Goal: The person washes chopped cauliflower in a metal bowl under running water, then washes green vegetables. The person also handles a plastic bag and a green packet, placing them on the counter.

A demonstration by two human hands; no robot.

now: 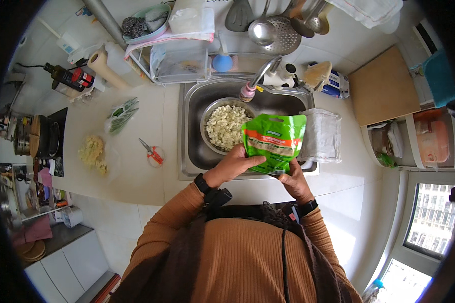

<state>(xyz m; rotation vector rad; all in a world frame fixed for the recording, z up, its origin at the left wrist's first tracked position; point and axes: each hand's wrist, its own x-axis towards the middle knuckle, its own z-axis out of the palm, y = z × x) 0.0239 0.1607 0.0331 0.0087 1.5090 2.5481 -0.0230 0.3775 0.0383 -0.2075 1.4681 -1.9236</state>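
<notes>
Between my two hands is a green plastic pouch with an orange band and printed writing, held above the front right of the sink. My left hand grips its lower left side, thumb across the front. At the lower right corner, my right hand pinches the pouch from below. A round metal bowl stands in the stainless steel sink, filled with small cauliflower florets. The pouch hides part of the bowl's right side. Over the sink arches a faucet with a pink-collared nozzle.
Left on the counter lie red-handled scissors, bagged green vegetables and pale cauliflower pieces. A folded white cloth lies at the sink's right edge. Ladles and a skimmer hang behind. A wooden board leans at right.
</notes>
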